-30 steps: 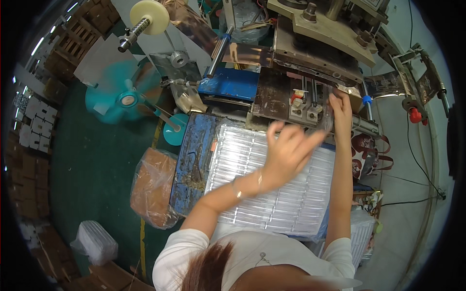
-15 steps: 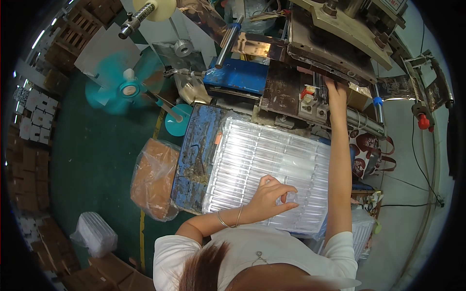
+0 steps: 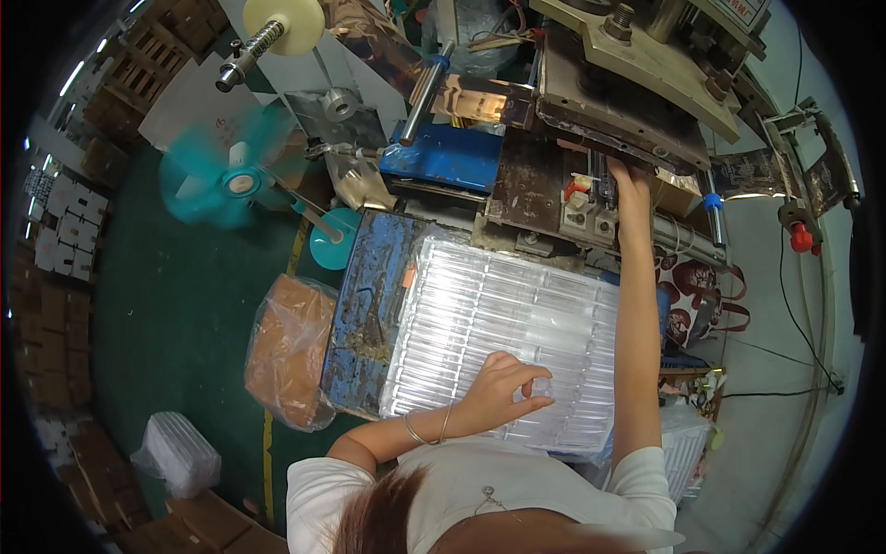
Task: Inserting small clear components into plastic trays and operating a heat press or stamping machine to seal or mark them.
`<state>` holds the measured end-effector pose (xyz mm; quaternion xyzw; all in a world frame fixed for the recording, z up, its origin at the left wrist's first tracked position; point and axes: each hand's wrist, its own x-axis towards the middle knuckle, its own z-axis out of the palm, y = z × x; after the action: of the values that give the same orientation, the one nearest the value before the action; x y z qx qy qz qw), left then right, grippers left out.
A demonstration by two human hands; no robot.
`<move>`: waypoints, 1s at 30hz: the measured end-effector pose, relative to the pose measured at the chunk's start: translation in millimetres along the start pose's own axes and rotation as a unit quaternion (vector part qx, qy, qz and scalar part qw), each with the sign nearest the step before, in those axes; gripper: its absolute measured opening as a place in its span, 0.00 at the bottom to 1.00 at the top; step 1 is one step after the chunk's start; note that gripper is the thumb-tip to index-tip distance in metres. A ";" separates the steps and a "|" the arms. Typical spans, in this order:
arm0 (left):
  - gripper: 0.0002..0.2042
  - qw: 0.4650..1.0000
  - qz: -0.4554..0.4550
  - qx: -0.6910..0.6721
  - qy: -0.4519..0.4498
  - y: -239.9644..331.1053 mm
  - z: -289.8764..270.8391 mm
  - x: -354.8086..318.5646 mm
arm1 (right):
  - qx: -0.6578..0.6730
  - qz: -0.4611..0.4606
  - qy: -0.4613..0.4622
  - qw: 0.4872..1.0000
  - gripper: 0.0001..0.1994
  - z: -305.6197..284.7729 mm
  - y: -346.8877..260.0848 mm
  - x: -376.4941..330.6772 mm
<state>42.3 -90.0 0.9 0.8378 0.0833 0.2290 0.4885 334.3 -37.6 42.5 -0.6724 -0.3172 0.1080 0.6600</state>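
Note:
My left hand (image 3: pixel 499 395) hovers over the lower middle of a tray of clear plastic tubes (image 3: pixel 498 319). Its thumb and index finger curve toward each other around what looks like a small see-through piece, too faint against the tray to name. My right arm stretches far forward, and my right hand (image 3: pixel 629 180) reaches under the upper plate (image 3: pixel 618 115) of a press, beside a metal fixture (image 3: pixel 586 220) with a small red and white part (image 3: pixel 576 189). The plate and the shadow hide my right fingertips, so what they touch does not show.
The tray rests on a worn blue surface (image 3: pixel 365 314). Copper-coloured foil (image 3: pixel 475 100) runs into the press from the left. A teal fan (image 3: pixel 242 183) spins at the left, and a plastic-wrapped brown bundle (image 3: pixel 291 351) lies beside the bench. A red knob (image 3: pixel 800 237) hangs at the right.
The whole view has shifted slightly. My left hand stays curled over the tray, a little lower in view. My right hand remains in under the press plate.

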 end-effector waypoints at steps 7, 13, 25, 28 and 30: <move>0.14 1.000 0.005 0.006 0.003 -2.0 1.9 -2.7 | 0.058 0.024 0.002 0.998 0.20 3.4 -4.8 -3.8; 0.14 1.000 -0.007 -0.005 -0.016 -3.1 4.9 -6.9 | 0.063 0.026 0.025 0.997 0.20 7.3 -8.7 -7.8; 0.14 1.000 -0.012 -0.011 -0.017 -4.2 4.9 -6.5 | 0.059 0.010 0.001 0.998 0.20 7.0 -5.0 -3.4; 0.14 1.000 -0.012 -0.018 -0.016 -3.9 5.1 -8.1 | 0.032 0.044 0.001 0.999 0.20 4.7 -6.0 -4.5; 0.14 1.000 -0.014 -0.017 -0.017 -4.9 5.3 -8.3 | 0.067 0.035 0.021 0.997 0.20 6.7 -6.4 -6.0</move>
<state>37.9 -94.7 -8.1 0.8319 0.0827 0.2094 0.5072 324.0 -36.1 46.2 -0.6393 -0.2715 0.1386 0.7060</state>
